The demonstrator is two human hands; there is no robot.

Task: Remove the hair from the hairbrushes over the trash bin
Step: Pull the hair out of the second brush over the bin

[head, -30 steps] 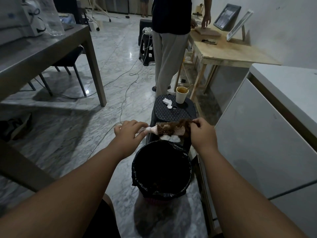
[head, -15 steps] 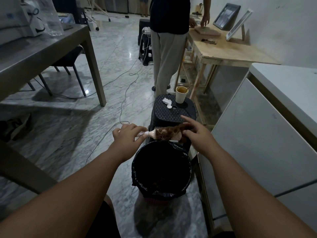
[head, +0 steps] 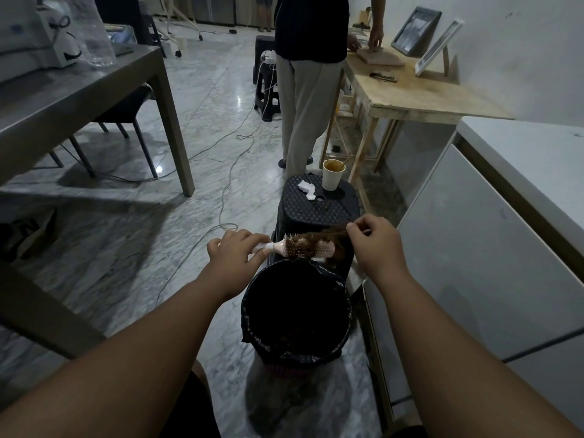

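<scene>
A pale pink hairbrush (head: 325,249) lies level above the far rim of the trash bin (head: 344,314), which is lined with a black bag. My left hand (head: 235,251) grips the brush's handle. A tangle of brown hair (head: 311,241) covers the bristles. My right hand (head: 374,240) is at the brush's right end, with thumb and fingers pinched on strands of that hair, which stretch from the bristles up to the fingertips.
Just behind the bin stands a black stool (head: 319,208) bearing a paper cup (head: 332,174) and a crumpled tissue (head: 307,188). A person (head: 308,90) stands beyond at a wooden table (head: 420,96). White cabinet (head: 493,248) on the right, grey table (head: 79,90) left, cables on the floor.
My right hand went from spread fingers on the hair to a pinch, and lifted up and right, drawing strands off the bristles. The left hand kept the brush nearly still.
</scene>
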